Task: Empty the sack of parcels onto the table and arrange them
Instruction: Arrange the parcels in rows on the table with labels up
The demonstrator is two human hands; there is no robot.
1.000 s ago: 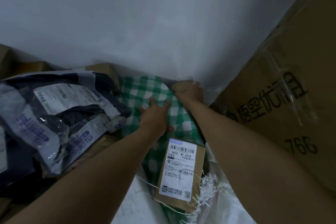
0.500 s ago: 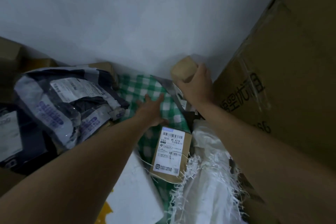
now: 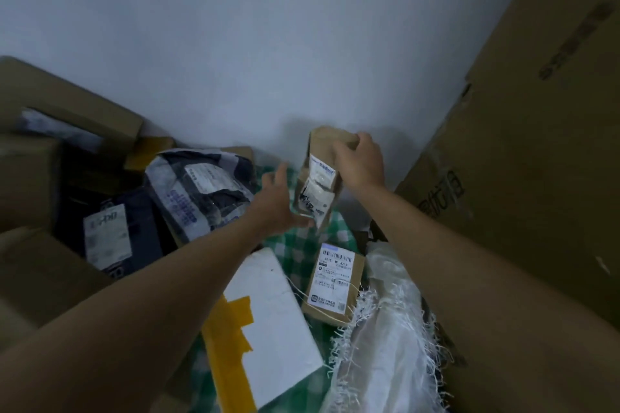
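the brown parcel (image 3: 318,178) is the landmark here. it hangs in the air above the green checked cloth (image 3: 303,251), stood nearly upright, its long axis running top to bottom with only a slight lean, label side facing the camera. the right hand (image 3: 360,163) grips its upper end, fingers curled over the top edge. the left hand (image 3: 275,201) is just to the left of the parcel's lower end, fingers spread and relaxed, holding nothing; its fingertips look very close to the bottom corner, though contact cannot be told. so the right hand carries the weight and the left is the nearer one to the free lower end, which i judge is where it would steady or take the parcel.

below the parcel, flat on the cloth, lies a small labelled box (image 3: 333,282). below and left of the parcel sits a white box (image 3: 275,322) with yellow tape. below and right of it is the frayed white sack (image 3: 385,339), slumped. left of the parcel is a heap of plastic mailing bags (image 3: 198,194) and cartons. right of it stands a big cardboard box (image 3: 523,161), and behind it a plain pale wall (image 3: 268,43). the light is dim.
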